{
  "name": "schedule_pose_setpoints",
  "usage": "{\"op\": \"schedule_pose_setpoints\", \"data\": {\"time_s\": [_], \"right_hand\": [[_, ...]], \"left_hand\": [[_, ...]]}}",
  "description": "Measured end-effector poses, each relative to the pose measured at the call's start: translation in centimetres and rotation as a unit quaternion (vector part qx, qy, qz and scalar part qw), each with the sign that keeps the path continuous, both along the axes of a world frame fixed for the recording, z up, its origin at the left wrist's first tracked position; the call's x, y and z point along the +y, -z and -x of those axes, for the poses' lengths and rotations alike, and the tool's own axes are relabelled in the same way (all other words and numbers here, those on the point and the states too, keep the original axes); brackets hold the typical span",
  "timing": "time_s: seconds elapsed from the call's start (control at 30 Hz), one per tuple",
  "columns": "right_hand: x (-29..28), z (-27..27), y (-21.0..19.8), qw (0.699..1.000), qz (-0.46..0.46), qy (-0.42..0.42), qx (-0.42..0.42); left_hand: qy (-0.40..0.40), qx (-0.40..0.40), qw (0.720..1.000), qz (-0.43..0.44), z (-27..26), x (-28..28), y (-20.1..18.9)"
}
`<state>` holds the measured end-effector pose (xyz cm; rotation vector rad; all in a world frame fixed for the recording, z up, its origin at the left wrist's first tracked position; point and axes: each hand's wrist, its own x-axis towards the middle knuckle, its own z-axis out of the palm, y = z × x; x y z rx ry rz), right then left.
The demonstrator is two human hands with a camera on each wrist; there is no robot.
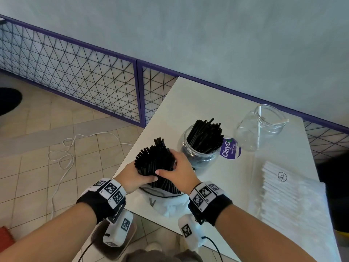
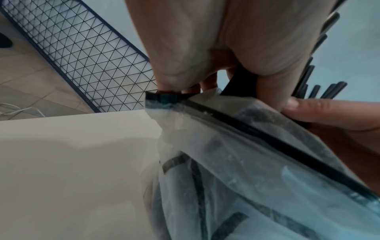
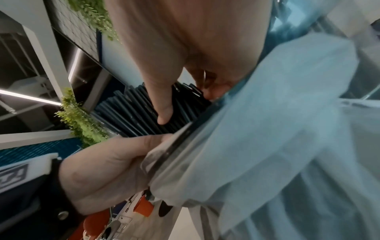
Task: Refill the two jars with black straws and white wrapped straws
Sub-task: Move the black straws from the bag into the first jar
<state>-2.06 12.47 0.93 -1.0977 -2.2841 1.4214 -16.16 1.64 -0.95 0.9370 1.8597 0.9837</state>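
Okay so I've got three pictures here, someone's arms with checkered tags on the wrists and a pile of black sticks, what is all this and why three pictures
No machine here: a person works with bare hands, wearing tagged wristbands and small cameras. The wide picture comes from a camera on the head, looking down. The other two come from cameras on each wrist, looking along the fingers, so they look close and distorted.

The left hand and right hand together grip a bundle of black straws, whose lower ends sit in a plastic bag at the near edge of the white table.

Also on the table: a clear jar of black straws with a purple label, and beyond it a second clear jar holding what looks like only a couple of white straws. To the right lies a pack of white wrapped straws.

The job is refilling both jars.
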Motion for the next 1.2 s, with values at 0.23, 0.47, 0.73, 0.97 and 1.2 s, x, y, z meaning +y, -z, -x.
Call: {"op": "schedule_pose_setpoints", "data": {"time_s": [0.23, 0.47, 0.73, 0.97, 1.2], "right_hand": [[-0.9, 0.2, 0.0, 0.997, -0.059, 0.039, 0.031], [-0.3, -1.5, -2.8, 0.976, 0.063, 0.102, 0.181], [1.7, -4.2, -9.3, 0.939, 0.089, 0.115, 0.312], [5.8, -5.4, -13.5, 0.868, 0.137, 0.146, 0.454], [10.2, -3.4, -12.4, 0.798, 0.184, 0.244, 0.519]], "left_hand": [[-0.031, -0.026, 0.999, -0.017, -0.4, -0.1, -0.1], [-0.057, -0.010, 0.998, -0.001, 0.0, -0.1, 0.3], [-0.050, -0.029, 0.998, -0.006, 0.0, -0.1, -0.5], [-0.054, -0.054, 0.997, -0.005, 0.2, 0.0, -0.2], [-0.067, -0.064, 0.996, -0.003, 0.4, 0.3, 0.1]]}}
